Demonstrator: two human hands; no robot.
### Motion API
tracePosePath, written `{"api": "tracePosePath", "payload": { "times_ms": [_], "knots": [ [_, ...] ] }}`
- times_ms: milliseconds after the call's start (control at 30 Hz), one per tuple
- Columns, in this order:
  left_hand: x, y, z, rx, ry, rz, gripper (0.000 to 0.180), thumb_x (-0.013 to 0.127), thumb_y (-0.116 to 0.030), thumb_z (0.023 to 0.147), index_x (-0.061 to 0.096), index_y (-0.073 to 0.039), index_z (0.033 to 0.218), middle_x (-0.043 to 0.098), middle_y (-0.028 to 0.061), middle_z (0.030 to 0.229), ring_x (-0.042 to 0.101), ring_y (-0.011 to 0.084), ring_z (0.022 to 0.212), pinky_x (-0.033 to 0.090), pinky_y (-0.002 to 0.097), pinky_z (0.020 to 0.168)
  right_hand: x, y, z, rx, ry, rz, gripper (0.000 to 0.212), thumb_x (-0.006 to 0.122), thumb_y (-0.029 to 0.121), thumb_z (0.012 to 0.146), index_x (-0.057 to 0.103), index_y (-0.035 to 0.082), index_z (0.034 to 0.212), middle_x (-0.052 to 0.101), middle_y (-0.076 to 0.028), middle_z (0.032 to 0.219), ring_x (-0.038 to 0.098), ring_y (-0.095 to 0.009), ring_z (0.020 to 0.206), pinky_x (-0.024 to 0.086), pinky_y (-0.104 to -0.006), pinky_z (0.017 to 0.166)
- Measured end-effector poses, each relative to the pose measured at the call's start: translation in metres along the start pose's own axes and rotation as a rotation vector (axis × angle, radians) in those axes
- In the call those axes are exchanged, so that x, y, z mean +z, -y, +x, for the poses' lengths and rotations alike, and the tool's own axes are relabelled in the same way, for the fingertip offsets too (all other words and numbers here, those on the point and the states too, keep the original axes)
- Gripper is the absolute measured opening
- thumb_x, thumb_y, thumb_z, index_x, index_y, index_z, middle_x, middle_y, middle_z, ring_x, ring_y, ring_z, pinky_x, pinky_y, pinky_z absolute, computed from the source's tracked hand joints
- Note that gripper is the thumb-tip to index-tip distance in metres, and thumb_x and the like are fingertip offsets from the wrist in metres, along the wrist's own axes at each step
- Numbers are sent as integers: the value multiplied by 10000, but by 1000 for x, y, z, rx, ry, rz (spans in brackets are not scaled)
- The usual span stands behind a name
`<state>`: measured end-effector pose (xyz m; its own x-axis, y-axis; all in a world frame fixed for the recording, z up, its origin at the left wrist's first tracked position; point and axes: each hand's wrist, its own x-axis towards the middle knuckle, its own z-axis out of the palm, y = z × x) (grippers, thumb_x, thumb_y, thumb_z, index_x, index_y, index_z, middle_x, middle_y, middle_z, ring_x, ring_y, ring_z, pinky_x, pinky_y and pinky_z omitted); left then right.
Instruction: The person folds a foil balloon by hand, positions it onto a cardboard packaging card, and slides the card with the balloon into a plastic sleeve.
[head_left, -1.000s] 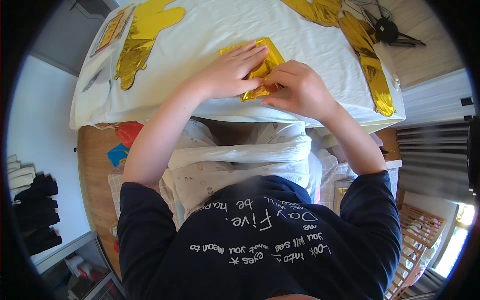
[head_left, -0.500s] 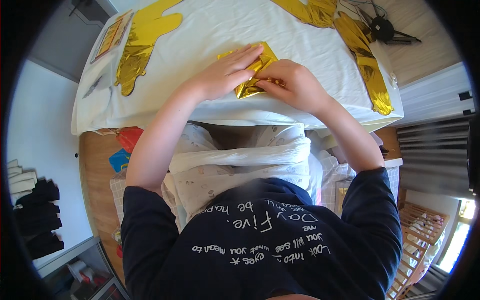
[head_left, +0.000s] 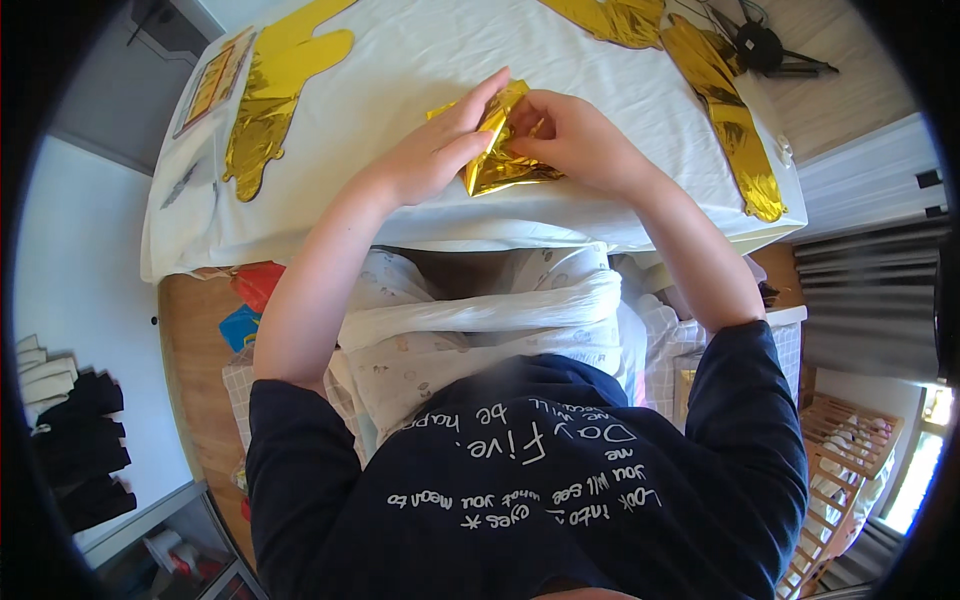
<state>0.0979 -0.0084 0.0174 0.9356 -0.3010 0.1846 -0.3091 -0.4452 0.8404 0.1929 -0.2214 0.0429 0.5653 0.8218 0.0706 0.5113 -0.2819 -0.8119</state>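
Note:
A crinkled, folded gold foil balloon [head_left: 495, 178] lies on the white-covered table in front of me. Along its left side rests my left hand [head_left: 435, 150], its fingers stretched out and the thumb against the foil. My right hand [head_left: 578, 140] pinches the foil from the right, with the fingertips curled in and partly hidden. Between the two hands part of the foil stands up, raised from the cloth.
Another flat gold foil balloon [head_left: 268, 105] lies at the left beside a flat printed packet [head_left: 212, 82]. More gold foil [head_left: 735, 125] runs down the right side, with a second piece [head_left: 620, 22] at the far edge. A black device with legs [head_left: 760, 48] sits far right.
My left fingers have lifted from lying flat over the foil and now stand more on edge. My right hand has moved slightly up and left, and the foil's folds have shifted upward.

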Motion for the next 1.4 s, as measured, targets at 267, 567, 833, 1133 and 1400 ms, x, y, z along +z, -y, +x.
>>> {"api": "tracePosePath", "payload": {
  "times_ms": [267,567,833,1133,1400],
  "knots": [
    [2,2,-1,-20,9,-69,730,392,-277,1022,54,-142,1656,163,156,1705,157,311,1579,138,420,1268,-1,-7,7,11,59,28,199,685,152,882,735,13,1014,730,-129,980,697,-234,907,541,-347,825],
    [5,-3,-1,17,-60,9,706,431,-227,1021,132,-116,1651,380,206,1593,383,333,1466,296,403,1191,-2,-6,0,-202,47,-147,207,661,187,931,756,23,1015,691,-148,991,659,-295,909,522,-383,829],
    [4,-4,-1,22,-15,-13,740,390,-279,1008,69,-118,1655,184,157,1700,190,321,1569,156,415,1263,6,-2,0,-95,18,-83,161,652,62,887,738,17,1016,659,-121,953,644,-246,788,520,-344,763],
    [5,0,-1,59,-56,63,687,424,-244,1030,154,-81,1641,284,180,1659,318,334,1512,263,398,1224,7,4,-12,-333,76,-349,269,581,52,898,740,55,1115,607,-173,1036,590,-334,1025,490,-403,902],
    [14,-2,0,91,-36,572,670,460,-354,1063,209,-95,1627,279,143,1667,255,327,1544,215,434,1261,3,-11,-15,-198,33,-83,184,607,100,945,721,22,1066,670,-125,1000,643,-247,984,515,-365,880]
  ]
}}
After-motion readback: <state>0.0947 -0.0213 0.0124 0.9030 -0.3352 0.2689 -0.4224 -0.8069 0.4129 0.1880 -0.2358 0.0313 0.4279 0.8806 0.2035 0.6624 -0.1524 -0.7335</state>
